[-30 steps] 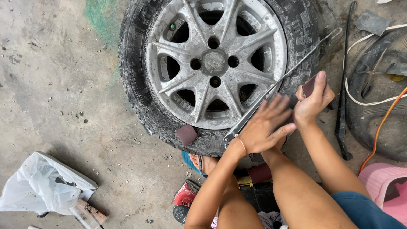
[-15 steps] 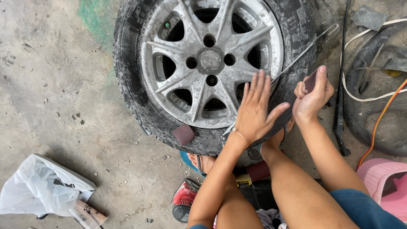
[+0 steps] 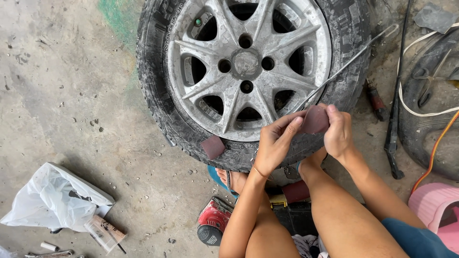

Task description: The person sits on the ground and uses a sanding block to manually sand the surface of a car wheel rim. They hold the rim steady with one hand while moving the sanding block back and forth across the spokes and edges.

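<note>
Concrete floor (image 3: 71, 95), stained, green paint smear at top. Car wheel (image 3: 248, 71) lying flat on it, silver alloy rim face up, tyre sidewall reachable from a squat at its near edge. Second tyre (image 3: 420, 119) well off to the right with white and orange cables draped over it. Pink plastic stool (image 3: 435, 210) at lower right. White plastic bag (image 3: 52, 196) lower left, small bits beside it. Red power tool (image 3: 213, 222) by the sandalled foot, within arm's reach. Long thin metal rod (image 3: 349, 62) laid across the tyre, near end hidden behind the hands. Spare maroon patch (image 3: 213, 146) resting on the sidewall. Both hands raised just over the tyre edge: right hand (image 3: 339, 134) pinching a maroon rubber patch (image 3: 314, 119), left hand (image 3: 275, 143) with fingertips on its left edge, seemingly pulling at it.
</note>
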